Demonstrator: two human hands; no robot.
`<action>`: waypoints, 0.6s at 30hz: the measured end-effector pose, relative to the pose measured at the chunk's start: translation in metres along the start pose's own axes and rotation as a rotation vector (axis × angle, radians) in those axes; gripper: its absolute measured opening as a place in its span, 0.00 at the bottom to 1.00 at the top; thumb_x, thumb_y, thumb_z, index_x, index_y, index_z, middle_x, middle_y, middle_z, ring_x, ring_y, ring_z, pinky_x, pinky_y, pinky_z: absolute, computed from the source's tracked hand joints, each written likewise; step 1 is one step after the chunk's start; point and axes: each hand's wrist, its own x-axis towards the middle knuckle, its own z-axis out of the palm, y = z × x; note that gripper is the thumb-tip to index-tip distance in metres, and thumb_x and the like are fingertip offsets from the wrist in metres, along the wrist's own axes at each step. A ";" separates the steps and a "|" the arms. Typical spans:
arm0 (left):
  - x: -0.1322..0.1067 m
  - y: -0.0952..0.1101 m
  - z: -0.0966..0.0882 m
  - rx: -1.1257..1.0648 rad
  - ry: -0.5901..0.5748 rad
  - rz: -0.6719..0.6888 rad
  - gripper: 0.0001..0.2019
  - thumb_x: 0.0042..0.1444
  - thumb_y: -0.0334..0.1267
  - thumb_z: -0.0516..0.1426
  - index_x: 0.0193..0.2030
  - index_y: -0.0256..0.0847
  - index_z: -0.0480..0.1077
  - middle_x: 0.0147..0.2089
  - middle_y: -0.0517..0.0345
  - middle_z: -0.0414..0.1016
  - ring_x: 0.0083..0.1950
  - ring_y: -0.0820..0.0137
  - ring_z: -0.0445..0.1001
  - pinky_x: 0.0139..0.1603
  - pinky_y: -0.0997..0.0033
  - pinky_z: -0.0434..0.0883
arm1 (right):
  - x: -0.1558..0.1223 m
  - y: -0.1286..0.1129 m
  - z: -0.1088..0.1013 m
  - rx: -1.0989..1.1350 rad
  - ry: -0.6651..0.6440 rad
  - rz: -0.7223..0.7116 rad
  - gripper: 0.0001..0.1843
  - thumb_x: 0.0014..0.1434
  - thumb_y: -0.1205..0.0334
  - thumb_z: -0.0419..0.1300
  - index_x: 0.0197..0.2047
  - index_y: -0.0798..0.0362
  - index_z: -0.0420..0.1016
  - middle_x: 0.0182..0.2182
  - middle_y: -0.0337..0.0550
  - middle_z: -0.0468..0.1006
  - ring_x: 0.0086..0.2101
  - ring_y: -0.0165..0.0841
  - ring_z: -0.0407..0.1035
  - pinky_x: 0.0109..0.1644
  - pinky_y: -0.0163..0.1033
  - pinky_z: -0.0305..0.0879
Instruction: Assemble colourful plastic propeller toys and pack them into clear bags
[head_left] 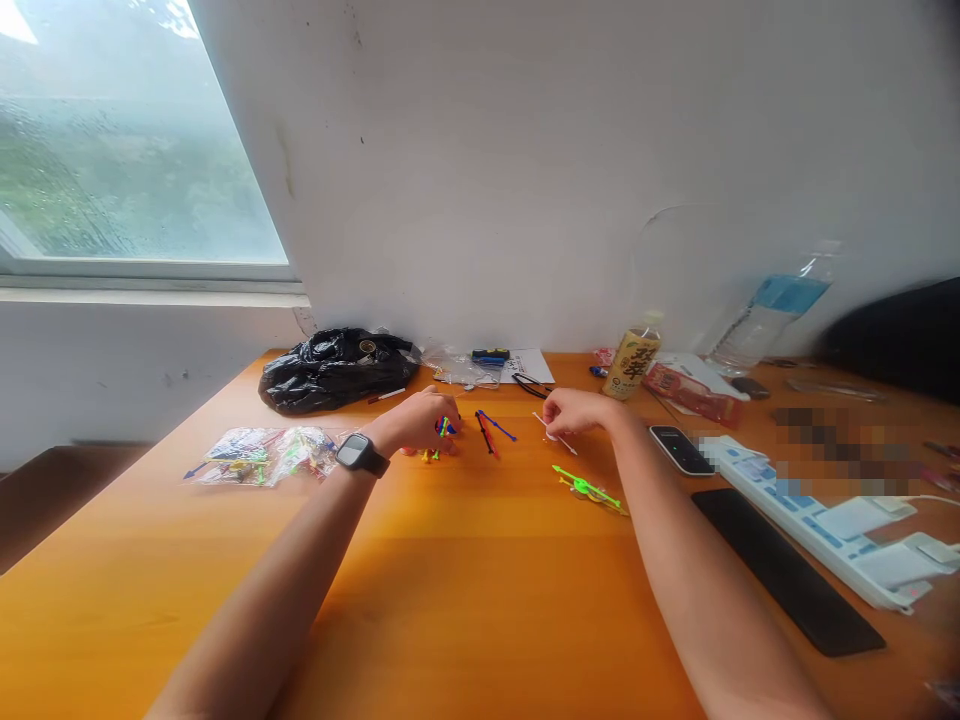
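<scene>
My left hand (421, 420), with a dark watch on its wrist, is curled over a cluster of small coloured plastic sticks (444, 428) on the orange table (465, 590). My right hand (571, 410) pinches a thin white stick (556, 436) that lies partly on the table. Between the hands lie loose red, black and blue sticks (491, 430). A small green and yellow stick assembly (589, 489) rests just in front of my right wrist.
Clear bags of coloured parts (262, 455) lie at left, a black plastic bag (334, 370) behind them. A yellow drink bottle (632, 362), water bottle (772, 310), snack packet (694, 393), phone (681, 449), power strip (825, 520) and black pad (787, 570) crowd the right.
</scene>
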 end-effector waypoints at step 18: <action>0.002 -0.010 0.008 0.005 0.062 -0.001 0.21 0.51 0.49 0.71 0.50 0.43 0.81 0.50 0.49 0.82 0.52 0.57 0.77 0.57 0.62 0.72 | 0.003 -0.045 0.015 0.501 0.193 -0.445 0.06 0.47 0.61 0.64 0.29 0.51 0.71 0.24 0.36 0.78 0.25 0.30 0.72 0.28 0.33 0.62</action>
